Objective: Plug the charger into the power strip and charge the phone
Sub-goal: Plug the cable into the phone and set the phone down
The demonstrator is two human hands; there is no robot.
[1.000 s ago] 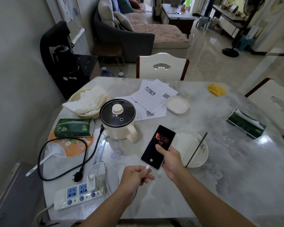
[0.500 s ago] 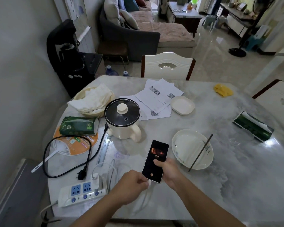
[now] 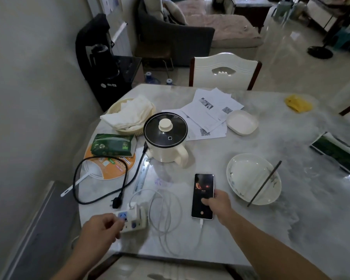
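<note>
The phone (image 3: 203, 196) lies flat on the marble table (image 3: 271, 229), screen lit. A white cable (image 3: 164, 217) is plugged into its near end and loops left to the white charger (image 3: 138, 212), which sits in the white power strip (image 3: 132, 221). My right hand (image 3: 218, 205) rests on the phone's right edge, thumb on the screen. My left hand (image 3: 101, 231) is at the strip's left end, fingers curled and touching it over the blue sockets.
A cream electric pot (image 3: 166, 138) with a black cord (image 3: 101, 178) stands behind the strip. A bowl with a chopstick (image 3: 255, 178) is right of the phone. Papers (image 3: 208, 114), a basket (image 3: 129, 116), a fan (image 3: 109, 166) and a green pack (image 3: 113, 145) lie further back.
The phone was lowered flat onto the table with the cable now plugged in. My left hand let go of the cable end and moved left to the power strip.
</note>
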